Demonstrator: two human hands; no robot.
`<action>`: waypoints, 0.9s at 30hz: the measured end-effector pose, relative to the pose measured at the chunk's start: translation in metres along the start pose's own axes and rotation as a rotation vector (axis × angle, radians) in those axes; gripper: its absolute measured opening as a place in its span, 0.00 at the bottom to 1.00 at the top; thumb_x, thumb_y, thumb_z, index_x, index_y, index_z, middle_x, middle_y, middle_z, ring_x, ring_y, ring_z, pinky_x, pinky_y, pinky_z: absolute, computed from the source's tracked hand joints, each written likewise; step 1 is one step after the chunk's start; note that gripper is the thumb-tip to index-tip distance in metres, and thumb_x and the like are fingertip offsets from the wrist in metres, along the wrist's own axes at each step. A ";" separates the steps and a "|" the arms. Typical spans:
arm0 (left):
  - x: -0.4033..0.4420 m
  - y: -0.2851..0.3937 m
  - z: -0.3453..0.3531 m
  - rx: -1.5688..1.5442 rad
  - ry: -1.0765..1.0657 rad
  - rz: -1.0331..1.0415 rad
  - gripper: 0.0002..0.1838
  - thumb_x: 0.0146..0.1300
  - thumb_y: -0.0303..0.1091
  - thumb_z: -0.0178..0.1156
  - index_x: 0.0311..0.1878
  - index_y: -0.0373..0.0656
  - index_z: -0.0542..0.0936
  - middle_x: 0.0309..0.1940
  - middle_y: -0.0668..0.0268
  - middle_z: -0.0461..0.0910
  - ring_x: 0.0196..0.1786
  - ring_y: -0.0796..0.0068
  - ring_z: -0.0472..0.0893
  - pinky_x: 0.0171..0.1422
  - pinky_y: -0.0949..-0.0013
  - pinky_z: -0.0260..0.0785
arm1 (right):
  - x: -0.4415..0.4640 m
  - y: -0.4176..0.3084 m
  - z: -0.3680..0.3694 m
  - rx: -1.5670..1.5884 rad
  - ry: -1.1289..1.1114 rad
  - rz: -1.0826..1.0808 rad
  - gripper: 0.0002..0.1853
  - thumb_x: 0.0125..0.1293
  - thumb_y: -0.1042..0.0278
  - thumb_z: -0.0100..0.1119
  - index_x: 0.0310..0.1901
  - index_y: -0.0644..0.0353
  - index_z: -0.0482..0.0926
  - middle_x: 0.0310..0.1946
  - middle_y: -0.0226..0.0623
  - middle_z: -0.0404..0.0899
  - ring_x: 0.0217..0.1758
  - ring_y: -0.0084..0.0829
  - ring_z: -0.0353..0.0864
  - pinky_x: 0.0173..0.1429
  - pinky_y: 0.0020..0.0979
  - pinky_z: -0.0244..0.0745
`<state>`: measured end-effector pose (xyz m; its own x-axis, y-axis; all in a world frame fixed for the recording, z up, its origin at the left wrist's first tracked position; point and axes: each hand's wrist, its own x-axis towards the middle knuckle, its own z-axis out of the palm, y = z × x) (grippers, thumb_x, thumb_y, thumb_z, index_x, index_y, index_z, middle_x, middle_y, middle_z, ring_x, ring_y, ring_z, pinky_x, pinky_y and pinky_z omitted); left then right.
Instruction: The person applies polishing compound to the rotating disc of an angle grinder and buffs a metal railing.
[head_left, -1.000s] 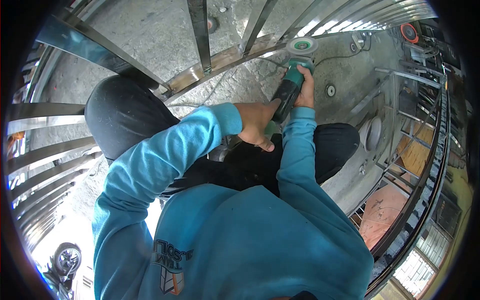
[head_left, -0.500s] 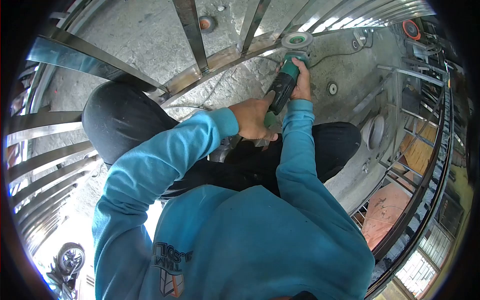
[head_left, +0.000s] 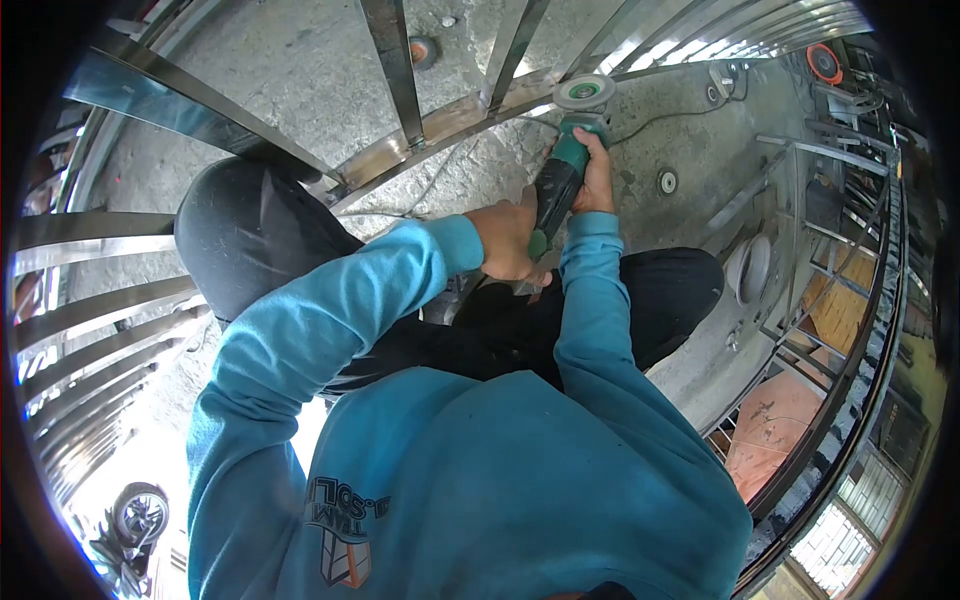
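Note:
A green and black angle grinder (head_left: 560, 185) is held out over the floor, its whitish disc with a green centre (head_left: 584, 92) at the far end, close to the metal frame's lower rail (head_left: 440, 130). My right hand (head_left: 596, 176) is wrapped round the grinder's front body from the right. At the rear end, my left hand (head_left: 508, 240) is closed round the tool from the left; some of its fingers are hidden beneath. The disc appears just short of the rail; whether they touch is unclear.
Metal bars (head_left: 395, 70) slant across the top and left. Small discs (head_left: 667, 181) (head_left: 423, 52) and a cord (head_left: 660, 120) lie on the concrete floor. A round metal piece (head_left: 750, 268) is beyond my right knee, near steel framing (head_left: 825, 150). A motorbike wheel (head_left: 140, 514) shows lower left.
The grinder and its disc have shifted slightly left. My left hand's fingers, spread more a second ago, have closed round the rear end. My right hand keeps its hold.

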<state>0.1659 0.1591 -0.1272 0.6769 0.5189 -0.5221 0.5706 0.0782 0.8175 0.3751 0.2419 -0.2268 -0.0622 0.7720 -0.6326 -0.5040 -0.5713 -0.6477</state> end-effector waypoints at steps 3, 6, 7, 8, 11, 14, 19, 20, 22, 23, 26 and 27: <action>-0.002 0.000 0.001 0.072 -0.036 0.000 0.66 0.56 0.56 0.71 0.73 0.16 0.37 0.52 0.35 0.78 0.57 0.45 0.80 0.62 0.60 0.72 | -0.006 0.006 0.004 -0.021 0.034 0.015 0.20 0.58 0.60 0.67 0.47 0.64 0.74 0.33 0.44 0.78 0.31 0.43 0.83 0.37 0.41 0.84; -0.006 0.003 -0.001 0.087 -0.085 -0.032 0.68 0.55 0.57 0.71 0.72 0.16 0.36 0.53 0.35 0.77 0.58 0.45 0.79 0.62 0.60 0.72 | -0.009 0.008 0.006 -0.067 0.023 0.014 0.22 0.58 0.60 0.67 0.48 0.65 0.73 0.34 0.45 0.78 0.32 0.43 0.83 0.37 0.40 0.84; -0.007 0.004 -0.001 0.088 -0.084 -0.028 0.68 0.55 0.57 0.71 0.72 0.16 0.36 0.53 0.35 0.77 0.58 0.45 0.79 0.62 0.60 0.72 | -0.011 0.009 0.008 -0.063 0.039 0.018 0.23 0.58 0.60 0.67 0.48 0.65 0.73 0.34 0.45 0.78 0.33 0.43 0.83 0.37 0.40 0.84; -0.008 0.005 -0.002 0.115 -0.092 -0.042 0.69 0.54 0.58 0.71 0.72 0.16 0.35 0.53 0.35 0.77 0.59 0.45 0.79 0.62 0.60 0.72 | -0.012 0.010 0.010 -0.058 0.054 0.021 0.23 0.58 0.60 0.67 0.49 0.66 0.73 0.35 0.45 0.78 0.33 0.42 0.83 0.37 0.40 0.84; -0.010 0.005 0.000 0.150 -0.107 -0.058 0.70 0.53 0.59 0.72 0.72 0.16 0.34 0.53 0.35 0.78 0.59 0.45 0.79 0.62 0.60 0.72 | -0.014 0.012 0.011 -0.052 0.034 0.047 0.24 0.58 0.60 0.67 0.49 0.66 0.72 0.35 0.45 0.77 0.33 0.42 0.83 0.37 0.40 0.85; -0.011 0.005 0.000 0.161 -0.122 -0.061 0.71 0.52 0.59 0.73 0.72 0.16 0.34 0.53 0.36 0.78 0.59 0.45 0.79 0.63 0.60 0.72 | -0.013 0.014 0.008 -0.064 0.032 0.059 0.23 0.58 0.60 0.67 0.49 0.66 0.72 0.35 0.45 0.77 0.33 0.41 0.83 0.37 0.40 0.85; -0.017 0.009 -0.004 0.170 -0.135 -0.061 0.72 0.51 0.57 0.74 0.72 0.16 0.33 0.52 0.37 0.78 0.59 0.45 0.79 0.62 0.60 0.73 | -0.014 0.017 0.010 -0.053 0.014 0.071 0.23 0.59 0.60 0.67 0.48 0.65 0.72 0.35 0.45 0.77 0.33 0.41 0.83 0.39 0.40 0.85; -0.018 0.010 -0.004 0.195 -0.141 -0.048 0.74 0.49 0.57 0.76 0.71 0.14 0.33 0.52 0.37 0.79 0.58 0.47 0.80 0.61 0.61 0.74 | -0.015 0.018 0.011 -0.053 0.016 0.076 0.22 0.59 0.60 0.67 0.48 0.65 0.72 0.35 0.45 0.77 0.34 0.41 0.83 0.39 0.40 0.85; -0.021 0.011 -0.006 0.220 -0.144 -0.033 0.75 0.47 0.56 0.77 0.70 0.11 0.32 0.52 0.38 0.80 0.57 0.48 0.81 0.60 0.63 0.75 | -0.015 0.018 0.013 -0.046 0.015 0.080 0.22 0.58 0.60 0.67 0.48 0.65 0.72 0.35 0.45 0.77 0.34 0.41 0.83 0.39 0.40 0.85; -0.023 0.013 -0.007 0.250 -0.165 -0.034 0.76 0.46 0.56 0.77 0.70 0.11 0.32 0.51 0.38 0.80 0.57 0.48 0.81 0.60 0.63 0.75 | -0.015 0.018 0.014 -0.038 0.015 0.084 0.22 0.58 0.59 0.67 0.48 0.65 0.72 0.35 0.44 0.77 0.34 0.41 0.83 0.39 0.40 0.85; -0.025 0.014 -0.009 0.280 -0.191 -0.028 0.76 0.45 0.56 0.78 0.70 0.10 0.32 0.50 0.37 0.80 0.56 0.47 0.82 0.59 0.62 0.75 | -0.016 0.020 0.016 -0.070 0.019 0.076 0.22 0.60 0.56 0.65 0.47 0.65 0.74 0.33 0.44 0.80 0.32 0.39 0.85 0.34 0.37 0.84; -0.025 0.014 -0.009 0.280 -0.197 -0.022 0.76 0.45 0.56 0.78 0.69 0.10 0.32 0.49 0.38 0.81 0.55 0.47 0.82 0.59 0.62 0.76 | -0.017 0.020 0.016 -0.072 0.018 0.074 0.22 0.60 0.56 0.65 0.47 0.65 0.74 0.33 0.44 0.80 0.32 0.39 0.85 0.34 0.37 0.84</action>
<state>0.1524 0.1546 -0.1008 0.7240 0.3434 -0.5982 0.6732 -0.1632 0.7212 0.3519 0.2218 -0.2223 -0.0810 0.7219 -0.6872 -0.4353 -0.6459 -0.6272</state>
